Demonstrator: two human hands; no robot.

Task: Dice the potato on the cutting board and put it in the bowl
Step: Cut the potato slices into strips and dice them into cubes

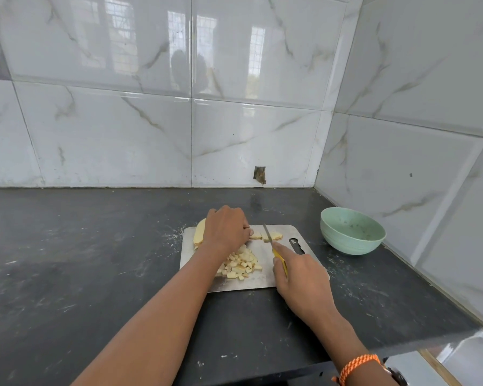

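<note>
Potato strips, pale yellow (265, 235), lie mid-frame on the steel cutting board (257, 277), pinned by the left hand (226, 228); right hand (301, 277) grips the yellow-handled knife (271, 240). Firm, probably slippery: hold near the cut.

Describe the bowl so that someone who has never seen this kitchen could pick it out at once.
Start at the corner where the two marble-tiled walls meet above the dark countertop. On the counter just right of the metal cutting board stands the bowl, apart from the board. It is the only pale green, round thing there, with no potato dice in it yet.
</note>
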